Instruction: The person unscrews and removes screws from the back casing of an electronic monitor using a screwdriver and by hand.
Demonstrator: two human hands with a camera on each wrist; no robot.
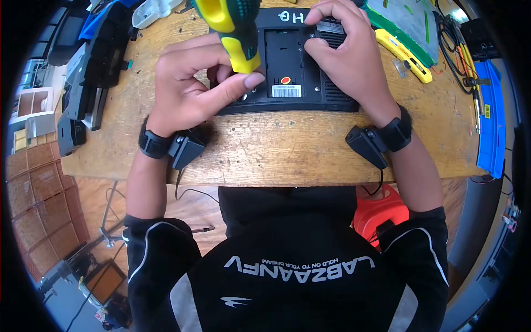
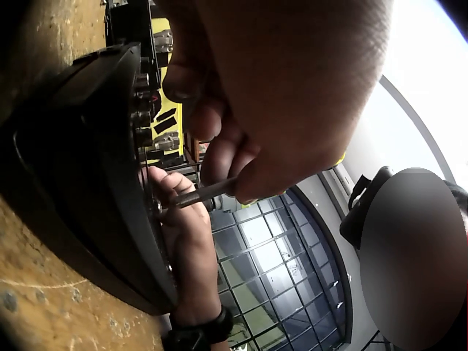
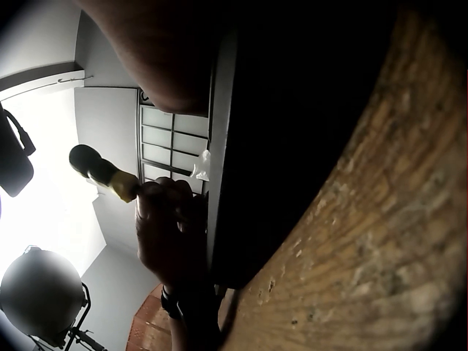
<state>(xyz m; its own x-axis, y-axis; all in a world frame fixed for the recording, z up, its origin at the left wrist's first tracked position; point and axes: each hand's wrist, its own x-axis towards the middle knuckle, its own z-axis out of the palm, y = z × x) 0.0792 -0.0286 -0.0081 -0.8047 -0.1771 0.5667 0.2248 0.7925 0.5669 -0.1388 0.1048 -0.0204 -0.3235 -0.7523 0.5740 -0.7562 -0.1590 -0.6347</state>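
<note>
A black device [image 1: 282, 105] lies on the wooden table, its recessed panel, barcode label and several screws facing up. My left hand [image 1: 191, 83] pinches a screwdriver [image 1: 240, 50] with a yellow and green handle, low down near the shaft. In the left wrist view the metal shaft [image 2: 208, 192] runs from the fingers of my left hand [image 2: 292, 95] to the device's face [image 2: 80, 168]; whether the tip sits in a screw is unclear. My right hand [image 1: 354, 58] rests on the device's other side, thumb and index finger bent apart with nothing visible between them.
A yellow cutter [image 1: 404, 55] and a green-edged tray [image 1: 417, 33] lie at the right, with cables [image 1: 451, 52] and a blue bin [image 1: 489, 119] beyond. Black cases [image 1: 99, 61] stand along the left edge, near a white tray [image 1: 152, 12]. A red stool [image 1: 379, 213] stands under the table.
</note>
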